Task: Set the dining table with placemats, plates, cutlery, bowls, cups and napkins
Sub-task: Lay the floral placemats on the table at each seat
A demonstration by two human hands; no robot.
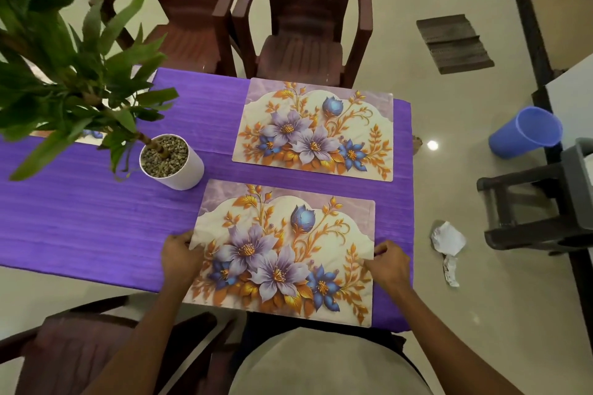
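Two floral placemats lie on the purple tablecloth [96,218]. The near placemat [288,234] sits at the table's front edge, slightly skewed. My left hand [181,255] grips its left edge with curled fingers. My right hand [390,261] pinches its right edge. The far placemat [316,128] lies flat by the far edge, in front of a brown chair. A third placemat [91,138] is mostly hidden behind the plant's leaves at the left.
A potted plant in a white pot [173,162] stands left of the placemats, its leaves [64,74] spreading over the table's left. Two brown plastic chairs [301,29] stand at the far side, another [80,353] at near left. A blue bin [526,133], a stool and crumpled paper [447,239] are on the floor at right.
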